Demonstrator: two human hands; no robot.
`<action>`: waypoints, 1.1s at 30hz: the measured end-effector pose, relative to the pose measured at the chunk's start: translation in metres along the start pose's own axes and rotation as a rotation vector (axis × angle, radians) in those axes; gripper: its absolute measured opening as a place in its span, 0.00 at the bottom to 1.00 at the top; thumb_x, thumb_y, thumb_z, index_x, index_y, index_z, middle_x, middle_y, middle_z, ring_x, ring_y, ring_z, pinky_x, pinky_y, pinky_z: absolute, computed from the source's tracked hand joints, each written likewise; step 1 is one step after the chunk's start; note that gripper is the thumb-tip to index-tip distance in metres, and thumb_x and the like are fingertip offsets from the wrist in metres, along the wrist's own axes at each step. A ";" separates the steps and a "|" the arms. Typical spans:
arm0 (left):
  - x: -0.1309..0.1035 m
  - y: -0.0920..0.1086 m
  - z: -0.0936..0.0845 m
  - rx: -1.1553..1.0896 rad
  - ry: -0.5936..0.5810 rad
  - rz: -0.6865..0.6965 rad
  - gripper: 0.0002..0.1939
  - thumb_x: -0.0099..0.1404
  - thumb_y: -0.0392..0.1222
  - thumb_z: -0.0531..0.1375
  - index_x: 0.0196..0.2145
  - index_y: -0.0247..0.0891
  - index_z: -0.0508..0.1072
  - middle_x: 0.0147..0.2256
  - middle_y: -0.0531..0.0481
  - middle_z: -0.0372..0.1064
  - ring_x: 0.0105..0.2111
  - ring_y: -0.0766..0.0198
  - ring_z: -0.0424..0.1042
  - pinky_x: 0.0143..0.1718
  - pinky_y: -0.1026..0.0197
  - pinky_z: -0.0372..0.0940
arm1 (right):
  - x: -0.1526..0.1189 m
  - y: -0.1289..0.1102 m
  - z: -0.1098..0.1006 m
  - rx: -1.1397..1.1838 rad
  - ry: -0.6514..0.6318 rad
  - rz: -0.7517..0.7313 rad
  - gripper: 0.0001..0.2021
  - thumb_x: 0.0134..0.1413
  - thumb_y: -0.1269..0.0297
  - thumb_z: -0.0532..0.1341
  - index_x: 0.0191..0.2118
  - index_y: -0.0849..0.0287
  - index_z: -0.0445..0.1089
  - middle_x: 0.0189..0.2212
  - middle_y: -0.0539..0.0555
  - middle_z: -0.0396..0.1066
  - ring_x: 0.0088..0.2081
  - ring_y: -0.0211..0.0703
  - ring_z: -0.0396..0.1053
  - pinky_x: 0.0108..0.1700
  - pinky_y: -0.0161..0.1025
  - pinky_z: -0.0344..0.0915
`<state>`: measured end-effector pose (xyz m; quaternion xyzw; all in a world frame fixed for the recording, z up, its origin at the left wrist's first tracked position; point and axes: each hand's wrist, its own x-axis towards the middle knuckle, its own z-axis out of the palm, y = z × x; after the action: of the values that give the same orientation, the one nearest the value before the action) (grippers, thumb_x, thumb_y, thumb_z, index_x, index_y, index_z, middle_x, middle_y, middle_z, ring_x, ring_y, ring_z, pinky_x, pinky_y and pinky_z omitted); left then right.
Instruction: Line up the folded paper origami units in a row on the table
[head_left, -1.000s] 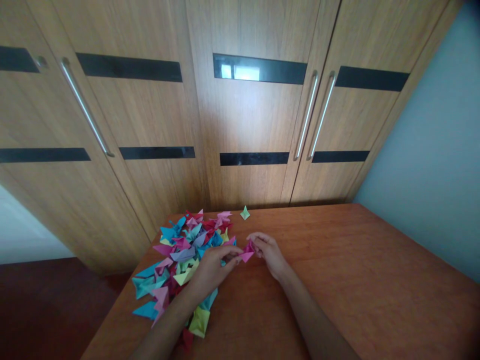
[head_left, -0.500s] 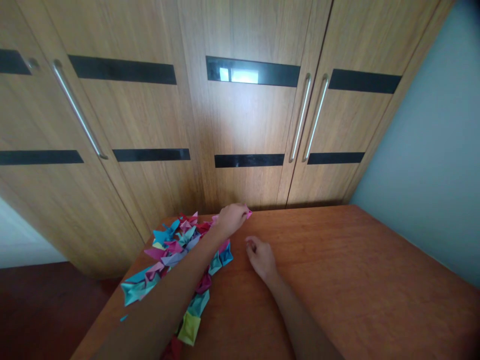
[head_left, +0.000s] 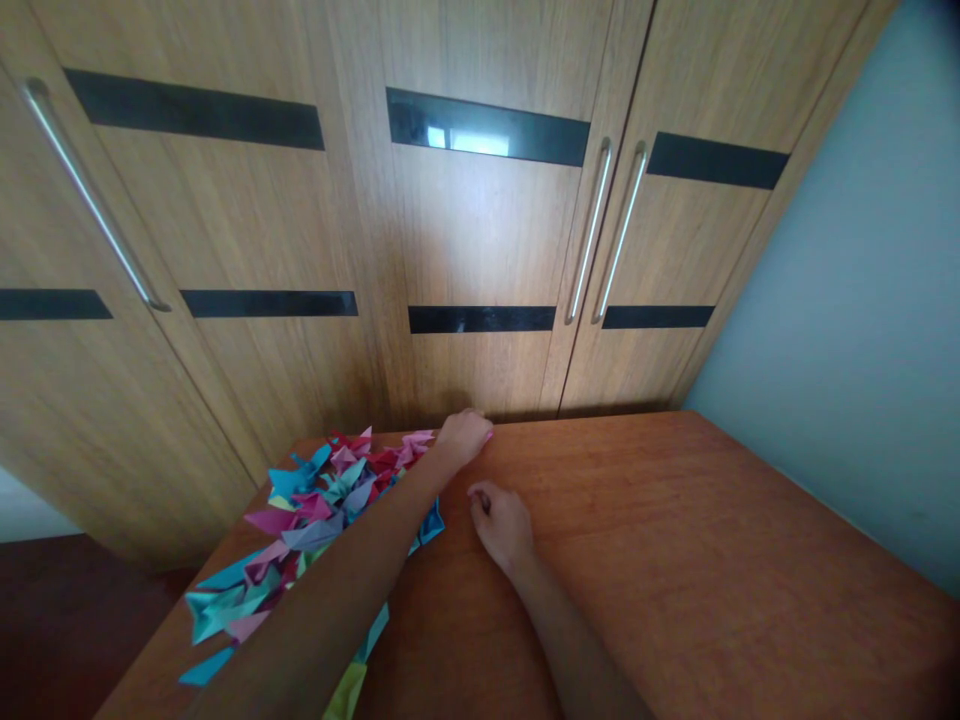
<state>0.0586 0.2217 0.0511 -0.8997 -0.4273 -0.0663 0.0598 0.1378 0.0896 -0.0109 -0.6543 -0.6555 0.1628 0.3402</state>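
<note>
My left hand (head_left: 465, 436) is at the far edge of the table, its fingers closed round a pink origami piece (head_left: 490, 435). Only a small pink tip of that paper shows; the hand covers the rest. Nearer to me, my right hand (head_left: 504, 525) rests on the wooden table top with its fingers curled in, and nothing shows in them. Under and beside my left forearm lies a pile of colourful origami pieces (head_left: 322, 530), which look like folded cranes in blue, pink, red, teal and lilac. The forearm hides part of this pile.
The reddish-brown wooden table (head_left: 645, 560) runs up to a wooden wardrobe (head_left: 480, 370) with black strips and long metal handles (head_left: 589, 230). A pale wall (head_left: 840, 350) borders the table on the right. Dark floor (head_left: 67, 620) shows at the lower left.
The view has shifted slightly, so the origami pile sits further left in it. My left hand has turned, and less of the pink paper shows. My right hand stays curled on the table.
</note>
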 end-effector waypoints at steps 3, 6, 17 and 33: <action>0.000 0.000 0.002 0.011 0.002 0.010 0.12 0.62 0.36 0.52 0.32 0.38 0.77 0.37 0.43 0.70 0.40 0.57 0.68 0.37 0.60 0.64 | -0.001 -0.001 -0.001 -0.006 0.002 -0.009 0.11 0.54 0.68 0.53 0.38 0.51 0.71 0.28 0.47 0.74 0.29 0.37 0.69 0.31 0.31 0.55; 0.000 -0.001 0.005 0.015 0.002 0.012 0.12 0.62 0.35 0.52 0.33 0.39 0.76 0.37 0.44 0.69 0.41 0.57 0.68 0.38 0.60 0.64 | 0.000 -0.001 -0.001 -0.018 0.001 -0.010 0.11 0.53 0.68 0.53 0.38 0.51 0.71 0.28 0.47 0.74 0.29 0.37 0.69 0.30 0.31 0.55; -0.004 -0.002 0.007 -0.006 0.014 -0.015 0.12 0.63 0.36 0.52 0.35 0.40 0.76 0.39 0.45 0.68 0.42 0.58 0.68 0.41 0.60 0.64 | 0.000 -0.002 -0.002 -0.049 -0.015 0.001 0.11 0.53 0.68 0.54 0.38 0.51 0.71 0.29 0.47 0.74 0.30 0.38 0.69 0.31 0.31 0.55; -0.006 -0.002 0.006 -0.022 -0.002 -0.043 0.12 0.63 0.37 0.52 0.34 0.39 0.76 0.38 0.44 0.70 0.40 0.58 0.70 0.39 0.60 0.64 | -0.001 -0.005 -0.004 -0.086 -0.035 -0.008 0.12 0.54 0.68 0.53 0.40 0.51 0.71 0.31 0.48 0.75 0.34 0.38 0.71 0.33 0.31 0.57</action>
<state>0.0535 0.2196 0.0440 -0.8909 -0.4461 -0.0712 0.0481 0.1368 0.0875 -0.0053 -0.6628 -0.6703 0.1445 0.3008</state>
